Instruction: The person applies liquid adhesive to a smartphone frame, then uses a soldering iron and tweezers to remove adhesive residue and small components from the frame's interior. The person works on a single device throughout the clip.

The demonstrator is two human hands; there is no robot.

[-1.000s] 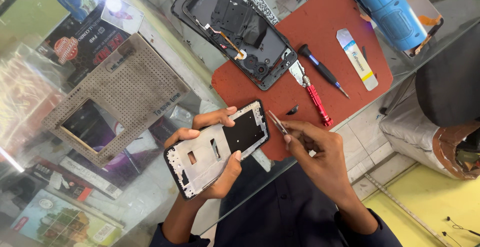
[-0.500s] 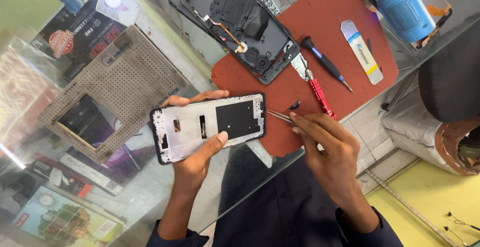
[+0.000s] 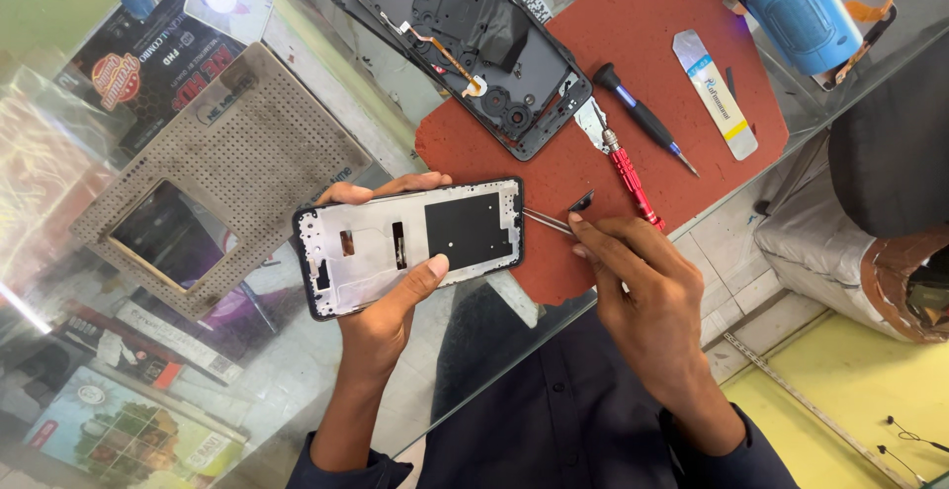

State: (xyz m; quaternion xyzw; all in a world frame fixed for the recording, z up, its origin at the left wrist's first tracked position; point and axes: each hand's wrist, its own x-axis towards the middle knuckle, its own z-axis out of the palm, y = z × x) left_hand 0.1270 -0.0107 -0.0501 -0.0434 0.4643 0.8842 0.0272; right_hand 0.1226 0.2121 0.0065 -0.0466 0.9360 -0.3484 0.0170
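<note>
— What is lying at the left of the frame?

— A perforated grey mat [image 3: 213, 168] is resting on the glass surface [image 3: 326, 390], out of the way of the hands.

— And at centre?

— The left hand [image 3: 390, 296] is gripping a phone frame [image 3: 407, 244] from beneath, thumb pressing its lower edge, keeping it level and face-up so the inside is showing.

— The right hand?

— The right hand [image 3: 643, 296] is pinching tweezers [image 3: 549, 220], tips touching the frame's right edge.

— Further right?

— An opened phone back [image 3: 474, 44], a red screwdriver [image 3: 628, 177], a black screwdriver [image 3: 643, 118] and a flat pry tool [image 3: 714, 93] are sitting on a red mat [image 3: 633, 24], near the right hand.
</note>
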